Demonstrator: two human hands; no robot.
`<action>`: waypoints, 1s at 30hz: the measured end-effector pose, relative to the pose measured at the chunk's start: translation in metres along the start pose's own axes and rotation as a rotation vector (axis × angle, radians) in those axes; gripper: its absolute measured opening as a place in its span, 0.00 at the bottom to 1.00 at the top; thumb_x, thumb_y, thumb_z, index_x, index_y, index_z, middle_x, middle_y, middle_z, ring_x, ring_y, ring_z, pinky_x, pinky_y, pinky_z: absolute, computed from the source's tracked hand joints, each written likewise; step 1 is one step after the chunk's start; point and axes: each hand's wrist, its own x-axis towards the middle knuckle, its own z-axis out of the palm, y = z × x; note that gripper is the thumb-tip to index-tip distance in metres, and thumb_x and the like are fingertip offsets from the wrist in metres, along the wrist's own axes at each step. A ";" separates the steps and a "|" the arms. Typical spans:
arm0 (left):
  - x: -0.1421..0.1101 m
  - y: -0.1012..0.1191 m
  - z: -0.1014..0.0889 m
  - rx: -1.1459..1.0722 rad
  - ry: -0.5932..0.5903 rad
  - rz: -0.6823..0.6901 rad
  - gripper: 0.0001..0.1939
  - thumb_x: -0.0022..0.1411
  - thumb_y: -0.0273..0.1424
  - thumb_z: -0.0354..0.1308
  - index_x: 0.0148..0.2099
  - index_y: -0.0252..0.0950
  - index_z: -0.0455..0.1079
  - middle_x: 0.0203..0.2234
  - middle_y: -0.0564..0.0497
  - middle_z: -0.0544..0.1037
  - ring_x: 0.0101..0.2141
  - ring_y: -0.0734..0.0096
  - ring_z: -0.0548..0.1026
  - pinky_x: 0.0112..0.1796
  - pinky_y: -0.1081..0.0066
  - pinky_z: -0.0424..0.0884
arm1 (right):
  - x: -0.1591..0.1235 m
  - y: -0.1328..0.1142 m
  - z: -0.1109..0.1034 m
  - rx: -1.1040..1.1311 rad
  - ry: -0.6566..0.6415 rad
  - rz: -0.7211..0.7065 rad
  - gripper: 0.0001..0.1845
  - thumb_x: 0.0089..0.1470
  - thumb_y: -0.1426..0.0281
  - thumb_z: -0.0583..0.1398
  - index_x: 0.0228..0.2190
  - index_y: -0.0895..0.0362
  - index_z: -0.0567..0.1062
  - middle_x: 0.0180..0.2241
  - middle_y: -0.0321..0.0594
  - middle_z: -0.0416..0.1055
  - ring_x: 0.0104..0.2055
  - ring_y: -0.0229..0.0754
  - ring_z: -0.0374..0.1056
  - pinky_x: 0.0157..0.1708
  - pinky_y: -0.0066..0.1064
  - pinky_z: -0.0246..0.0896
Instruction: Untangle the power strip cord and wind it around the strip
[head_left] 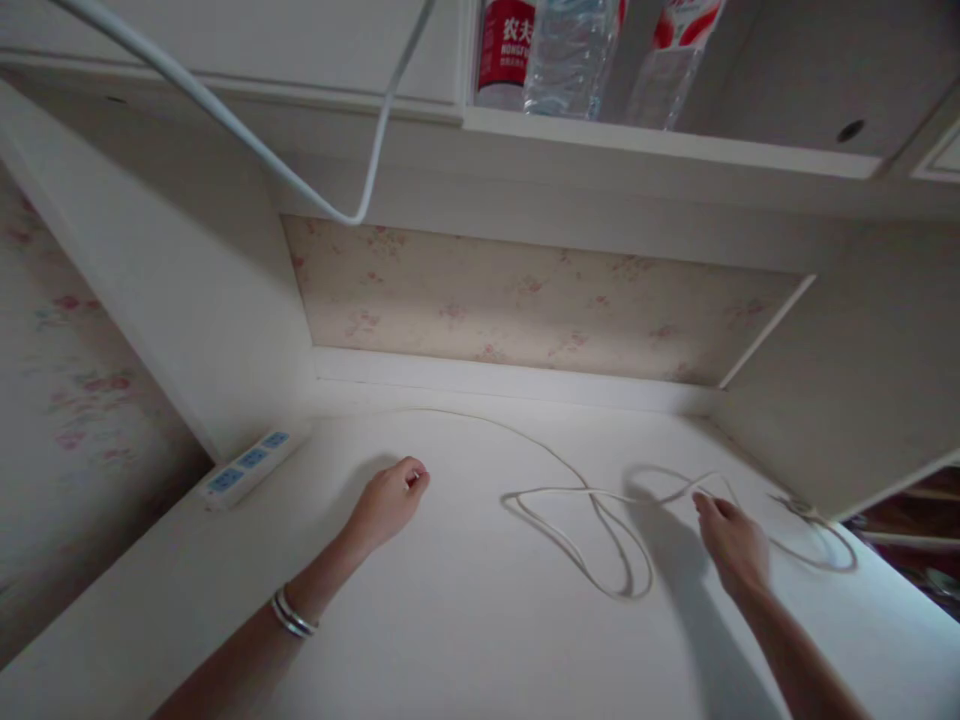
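A long white cord (559,543) lies in loose loops on the white desktop (465,640). My right hand (733,545) is closed, pinching part of this cord at the right of the desk. From there the cord runs left through the loops, and a thin stretch curves back toward the power strip (251,465). My left hand (390,500) hovers just over the desk, right of the strip, its fingers curled together with nothing visible in them.
Plastic water bottles (574,60) stand on the shelf above. A thicker white cable (300,190) hangs in front of the cabinet. Near the right panel lies a small object (802,508) with a dark pointed end, its kind unclear. Side panels (847,390) bound the desk.
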 end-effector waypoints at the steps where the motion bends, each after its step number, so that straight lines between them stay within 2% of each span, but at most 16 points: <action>1: -0.008 0.004 0.002 -0.067 0.002 -0.008 0.14 0.62 0.40 0.46 0.33 0.37 0.66 0.25 0.54 0.72 0.28 0.73 0.69 0.29 0.74 0.59 | -0.017 -0.020 0.001 0.083 -0.042 -0.042 0.21 0.50 0.55 0.51 0.23 0.57 0.75 0.20 0.43 0.69 0.21 0.43 0.62 0.23 0.31 0.51; 4: -0.024 0.011 0.013 -0.237 -0.058 -0.001 0.20 0.61 0.44 0.44 0.25 0.36 0.61 0.18 0.57 0.64 0.23 0.75 0.63 0.25 0.74 0.55 | -0.078 -0.086 0.006 0.279 -0.054 -0.194 0.24 0.53 0.53 0.50 0.19 0.57 0.69 0.15 0.35 0.61 0.21 0.38 0.58 0.23 0.28 0.49; 6: -0.030 0.012 0.020 -0.333 -0.124 -0.022 0.21 0.61 0.45 0.44 0.23 0.36 0.58 0.17 0.57 0.60 0.22 0.76 0.60 0.24 0.74 0.53 | -0.120 -0.126 0.016 0.416 -0.104 -0.307 0.24 0.55 0.54 0.51 0.17 0.57 0.66 0.14 0.32 0.57 0.20 0.35 0.55 0.23 0.26 0.47; 9: -0.032 0.009 0.029 -0.412 -0.172 -0.049 0.20 0.61 0.45 0.44 0.24 0.36 0.58 0.18 0.58 0.59 0.22 0.76 0.59 0.24 0.74 0.53 | -0.176 -0.169 0.043 0.551 -0.398 -0.524 0.22 0.57 0.58 0.50 0.18 0.57 0.65 0.16 0.32 0.60 0.21 0.33 0.56 0.23 0.24 0.48; 11: -0.033 0.006 0.033 -0.424 -0.171 -0.033 0.19 0.60 0.44 0.45 0.24 0.35 0.59 0.18 0.57 0.60 0.23 0.75 0.60 0.25 0.74 0.54 | -0.205 -0.184 0.064 0.519 -0.623 -0.733 0.20 0.58 0.62 0.50 0.18 0.58 0.67 0.17 0.33 0.64 0.21 0.33 0.58 0.22 0.24 0.47; 13: -0.035 0.005 0.034 -0.421 -0.174 -0.006 0.19 0.60 0.43 0.45 0.24 0.35 0.60 0.19 0.56 0.63 0.24 0.75 0.61 0.26 0.74 0.55 | -0.223 -0.190 0.080 0.413 -0.724 -0.928 0.17 0.56 0.65 0.51 0.19 0.57 0.70 0.19 0.34 0.68 0.21 0.32 0.60 0.23 0.24 0.48; 15: -0.037 0.005 0.035 -0.406 -0.193 0.013 0.19 0.60 0.43 0.46 0.24 0.35 0.61 0.19 0.56 0.65 0.25 0.74 0.63 0.27 0.74 0.56 | -0.231 -0.189 0.089 0.312 -0.746 -1.035 0.15 0.55 0.67 0.53 0.21 0.56 0.72 0.21 0.35 0.71 0.22 0.33 0.62 0.24 0.24 0.49; 19: -0.039 0.007 0.033 -0.361 -0.228 0.032 0.18 0.60 0.43 0.46 0.24 0.36 0.62 0.20 0.54 0.68 0.25 0.73 0.65 0.27 0.74 0.57 | -0.228 -0.183 0.088 0.282 -0.769 -1.012 0.15 0.57 0.67 0.51 0.23 0.56 0.71 0.21 0.34 0.71 0.22 0.33 0.63 0.25 0.24 0.50; 30: -0.041 0.011 0.030 -0.276 -0.203 0.066 0.20 0.61 0.42 0.45 0.25 0.35 0.65 0.21 0.53 0.71 0.25 0.73 0.67 0.27 0.74 0.58 | -0.227 -0.182 0.082 0.283 -0.784 -1.036 0.13 0.57 0.69 0.52 0.24 0.56 0.70 0.25 0.35 0.71 0.26 0.34 0.65 0.28 0.24 0.52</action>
